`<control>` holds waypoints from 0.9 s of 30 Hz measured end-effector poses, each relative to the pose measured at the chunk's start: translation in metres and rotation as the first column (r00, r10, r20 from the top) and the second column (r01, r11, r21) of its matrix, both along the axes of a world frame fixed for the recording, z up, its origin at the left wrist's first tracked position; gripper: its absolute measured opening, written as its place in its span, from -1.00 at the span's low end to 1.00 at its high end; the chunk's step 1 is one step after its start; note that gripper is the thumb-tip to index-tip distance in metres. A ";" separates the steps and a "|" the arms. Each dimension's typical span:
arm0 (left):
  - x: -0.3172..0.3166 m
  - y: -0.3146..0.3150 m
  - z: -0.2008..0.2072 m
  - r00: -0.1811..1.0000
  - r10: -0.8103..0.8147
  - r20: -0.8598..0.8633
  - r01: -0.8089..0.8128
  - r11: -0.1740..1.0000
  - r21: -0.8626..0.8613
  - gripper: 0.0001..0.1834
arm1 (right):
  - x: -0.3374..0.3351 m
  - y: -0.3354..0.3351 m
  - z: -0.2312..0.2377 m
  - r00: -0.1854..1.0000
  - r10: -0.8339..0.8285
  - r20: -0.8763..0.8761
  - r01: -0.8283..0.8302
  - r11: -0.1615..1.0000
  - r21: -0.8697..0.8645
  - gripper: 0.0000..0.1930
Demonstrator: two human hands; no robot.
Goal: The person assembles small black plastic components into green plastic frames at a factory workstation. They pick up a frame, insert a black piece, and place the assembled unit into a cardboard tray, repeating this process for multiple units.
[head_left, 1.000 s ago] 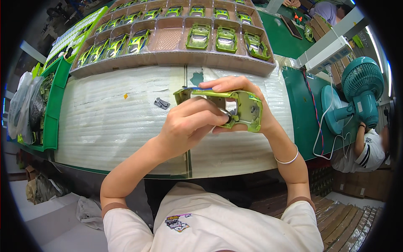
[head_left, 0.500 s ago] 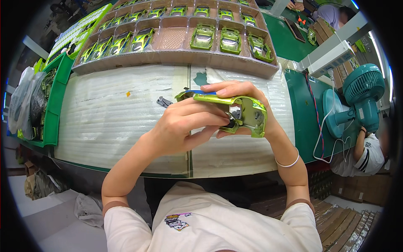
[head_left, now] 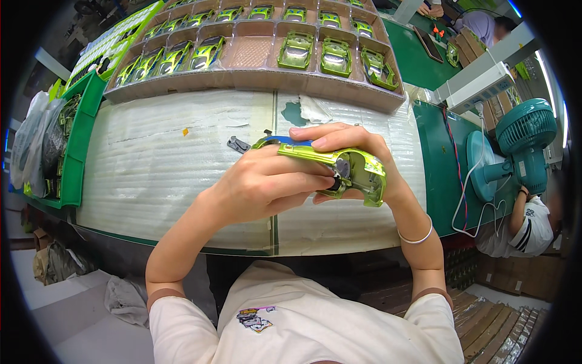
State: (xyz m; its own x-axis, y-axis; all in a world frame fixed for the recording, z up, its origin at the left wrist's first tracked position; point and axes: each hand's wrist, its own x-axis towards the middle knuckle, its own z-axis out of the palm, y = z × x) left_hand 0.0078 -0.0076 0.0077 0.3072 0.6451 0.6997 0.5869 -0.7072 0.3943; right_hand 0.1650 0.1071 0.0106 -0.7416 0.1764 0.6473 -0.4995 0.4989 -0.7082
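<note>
The green car shell point(head_left: 330, 159) has dipped at its right end, above the counter point(head_left: 151, 176), right hand point(head_left: 377, 150) gripping it! Left hand point(head_left: 257, 182) fingers reach inside, their closure hidden; uneven pressing could twist the shell loose.

I see a cream shirt point(head_left: 327, 318), its short sleeves point(head_left: 182, 330) ending in brown bands point(head_left: 165, 294), with brown at the neckline point(head_left: 324, 362) too. I make out a small multicoloured motif point(head_left: 256, 320) on the chest's left side. A thin, silvery bangle point(head_left: 416, 238) rings the right forearm point(head_left: 419, 261).
</note>
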 end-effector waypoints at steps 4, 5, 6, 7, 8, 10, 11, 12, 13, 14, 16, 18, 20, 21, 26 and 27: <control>0.001 -0.002 -0.001 1.000 0.028 0.008 -0.028 1.000 0.003 -0.72 | -0.001 0.000 0.000 1.000 0.013 -0.009 -0.013 1.000 -0.017 -0.37; 0.001 -0.002 -0.001 0.999 0.026 0.019 -0.026 1.000 -0.004 -0.72 | -0.001 0.000 0.001 1.000 0.017 -0.010 -0.017 1.000 -0.025 -0.37; 0.001 -0.002 -0.002 0.999 0.025 0.029 -0.025 1.000 -0.011 -0.72 | -0.001 0.000 0.001 1.000 0.021 -0.012 -0.021 0.999 -0.033 -0.36; 0.001 -0.002 -0.002 0.999 0.025 0.039 -0.024 1.000 -0.019 -0.72 | -0.002 -0.001 0.001 1.000 0.026 -0.014 -0.026 0.999 -0.041 -0.36; 0.001 -0.001 -0.002 0.999 0.023 0.048 -0.022 1.000 -0.019 -0.72 | -0.002 0.000 0.000 1.000 0.022 -0.014 -0.023 0.999 -0.044 -0.35; 0.002 -0.001 -0.002 0.998 0.019 0.066 -0.018 1.000 -0.021 -0.72 | -0.002 0.000 -0.002 1.000 0.016 -0.017 -0.017 0.999 -0.051 -0.35; 0.002 -0.001 -0.002 0.998 0.012 0.062 -0.010 1.000 -0.025 -0.72 | -0.002 0.001 -0.002 1.000 0.012 -0.020 -0.013 0.999 -0.044 -0.35; 0.002 -0.001 -0.002 0.998 0.004 0.058 -0.003 1.000 -0.028 -0.72 | -0.002 0.001 -0.002 1.000 0.007 -0.023 -0.008 0.999 -0.037 -0.35; 0.001 -0.001 -0.001 0.999 -0.003 0.053 0.005 0.999 -0.032 -0.72 | -0.002 0.001 -0.002 1.000 0.003 -0.026 -0.004 1.000 -0.030 -0.35; 0.001 0.000 -0.001 0.999 -0.012 0.052 0.013 1.000 -0.022 -0.72 | -0.002 0.001 -0.003 1.000 0.005 -0.029 -0.006 1.000 -0.030 -0.35; 0.002 0.000 0.001 0.998 -0.030 0.050 0.030 1.000 -0.002 -0.73 | -0.002 0.001 -0.004 0.999 0.007 -0.036 -0.008 1.000 -0.030 -0.35; 0.002 0.001 0.002 0.998 -0.044 0.033 0.044 0.999 -0.001 -0.69 | -0.002 0.002 -0.006 1.000 0.003 -0.030 -0.004 0.999 -0.032 -0.34; 0.002 0.001 0.002 0.998 -0.058 0.026 0.058 0.998 0.004 -0.66 | -0.001 0.001 -0.005 1.000 -0.008 -0.021 0.007 0.999 -0.040 -0.34; 0.003 0.001 0.003 0.998 -0.065 0.027 0.065 0.998 0.008 -0.65 | 0.000 0.000 -0.005 1.000 -0.017 -0.015 0.016 0.999 -0.048 -0.34; 0.006 -0.002 0.008 0.998 -0.029 0.057 0.032 0.998 -0.052 -0.67 | -0.001 0.001 -0.009 1.000 -0.005 -0.022 0.003 0.993 -0.114 -0.33; 0.008 -0.002 0.004 0.997 -0.007 0.071 0.010 0.999 -0.045 -0.67 | -0.002 0.001 -0.009 1.000 -0.006 -0.018 0.004 0.992 -0.126 -0.33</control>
